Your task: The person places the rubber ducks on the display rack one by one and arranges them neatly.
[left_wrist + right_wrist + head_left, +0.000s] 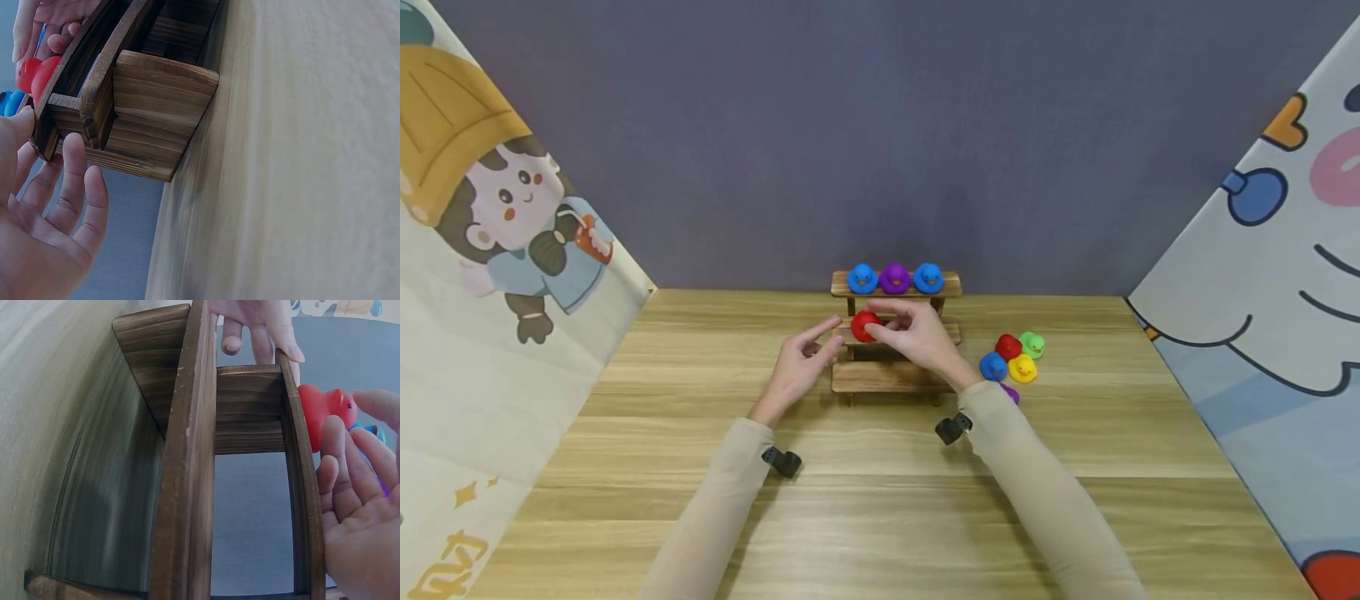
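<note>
A red rubber duck [865,326] sits at the left end of the middle tier of a small wooden three-tier stand [887,377]. My right hand [919,335] pinches this duck, thumb in front and index finger behind; the right wrist view shows the fingers [334,434] close around its head and side. My left hand [801,364] is at the stand's left end, fingers spread and holding nothing. In the left wrist view its thumb and fingertips lie close to the tier's end; contact is hard to tell.
On the top tier sit a blue duck [862,279], a purple duck [895,279] and another blue duck [928,278]. Right of the stand, red [1008,346], green [1032,344], blue [993,367] and yellow ducks [1022,367] cluster, with a purple one [1011,393] partly behind my right sleeve.
</note>
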Tool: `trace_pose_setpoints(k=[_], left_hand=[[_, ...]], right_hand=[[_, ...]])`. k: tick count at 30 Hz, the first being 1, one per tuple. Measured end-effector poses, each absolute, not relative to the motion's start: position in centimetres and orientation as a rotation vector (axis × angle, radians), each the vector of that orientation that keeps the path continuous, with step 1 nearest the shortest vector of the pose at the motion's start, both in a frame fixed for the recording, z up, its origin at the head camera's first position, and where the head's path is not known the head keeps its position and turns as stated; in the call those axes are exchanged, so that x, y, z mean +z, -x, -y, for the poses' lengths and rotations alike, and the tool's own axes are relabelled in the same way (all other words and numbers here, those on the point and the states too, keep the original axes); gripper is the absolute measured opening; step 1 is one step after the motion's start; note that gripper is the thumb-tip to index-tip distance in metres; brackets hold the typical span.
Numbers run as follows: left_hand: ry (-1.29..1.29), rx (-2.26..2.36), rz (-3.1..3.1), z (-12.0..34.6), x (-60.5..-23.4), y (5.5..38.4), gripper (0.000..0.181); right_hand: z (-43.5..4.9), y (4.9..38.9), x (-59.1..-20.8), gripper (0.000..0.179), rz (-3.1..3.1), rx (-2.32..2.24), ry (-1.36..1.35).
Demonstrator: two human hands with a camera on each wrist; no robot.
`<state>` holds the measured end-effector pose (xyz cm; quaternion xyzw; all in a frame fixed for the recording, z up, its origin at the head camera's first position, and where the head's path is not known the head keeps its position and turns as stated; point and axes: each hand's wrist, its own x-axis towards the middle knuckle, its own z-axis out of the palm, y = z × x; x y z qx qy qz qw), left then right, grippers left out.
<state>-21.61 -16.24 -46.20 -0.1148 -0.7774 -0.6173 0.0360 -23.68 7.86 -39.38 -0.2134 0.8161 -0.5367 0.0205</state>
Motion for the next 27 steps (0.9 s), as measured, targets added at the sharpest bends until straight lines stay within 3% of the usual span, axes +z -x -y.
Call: trace_pose_setpoints(k=[27], left_hand=[[0.343, -1.918, 2.376, 16.3, -46.2, 21.4, 0.044]], right_hand=[[-12.9, 22.4, -39.2, 0.032, -2.602, -1.756, 0.628]])
